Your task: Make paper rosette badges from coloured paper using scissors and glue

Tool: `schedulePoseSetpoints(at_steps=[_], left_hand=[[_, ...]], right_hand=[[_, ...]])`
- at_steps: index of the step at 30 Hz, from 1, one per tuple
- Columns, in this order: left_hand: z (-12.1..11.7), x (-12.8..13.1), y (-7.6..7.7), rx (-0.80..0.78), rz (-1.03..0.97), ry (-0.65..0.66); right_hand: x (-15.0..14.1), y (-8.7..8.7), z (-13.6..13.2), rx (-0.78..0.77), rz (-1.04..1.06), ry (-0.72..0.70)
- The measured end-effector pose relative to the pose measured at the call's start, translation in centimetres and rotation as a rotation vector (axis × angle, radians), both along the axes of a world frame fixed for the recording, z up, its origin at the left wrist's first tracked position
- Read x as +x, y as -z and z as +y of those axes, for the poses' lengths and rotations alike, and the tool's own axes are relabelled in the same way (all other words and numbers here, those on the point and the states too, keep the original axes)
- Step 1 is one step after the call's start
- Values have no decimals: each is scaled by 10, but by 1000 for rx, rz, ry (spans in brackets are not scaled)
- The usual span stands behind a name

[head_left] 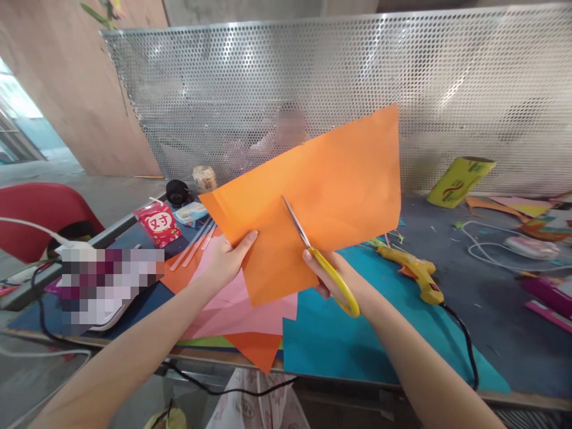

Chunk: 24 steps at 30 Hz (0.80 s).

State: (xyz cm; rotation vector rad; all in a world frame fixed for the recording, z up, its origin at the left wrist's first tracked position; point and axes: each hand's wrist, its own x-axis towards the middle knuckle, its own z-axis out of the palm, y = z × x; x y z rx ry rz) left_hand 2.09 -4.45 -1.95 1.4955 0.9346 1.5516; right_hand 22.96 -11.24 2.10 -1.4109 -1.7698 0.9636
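A large sheet of orange paper is held up over the table, tilted with its right side higher. My left hand pinches its lower left edge, thumb on the near face and the fingers mostly hidden behind. In my right hand is a pair of scissors with yellow handles. One blade lies across the near face of the orange paper, pointing up and left; the other blade is not visible. Below the orange paper lie pink paper and blue paper.
A yellow glue gun with a black cord rests at the right. Glue sticks, a red packet and a pixelated device are at the left. A yellow tube stands before the perforated metal panel.
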Motion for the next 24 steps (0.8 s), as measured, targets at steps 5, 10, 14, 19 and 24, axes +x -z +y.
schedulePoseSetpoints(at_steps=[5, 10, 14, 19, 24], left_hand=[[-3, 1, -1, -128, -116, 78], [-6, 3, -2, -162, -153, 145], [-7, 4, -3, -157, -161, 138], [-12, 5, -8, -153, -133, 133], [-13, 6, -10, -150, -138, 117]], right_hand=[[-2, -1, 2, 13, -4, -1], [-3, -4, 3, 58, 9, 8], [-5, -2, 1, 30, -1, 56], [-8, -5, 3, 91, 55, 34], [-11, -8, 5, 179, 70, 53]])
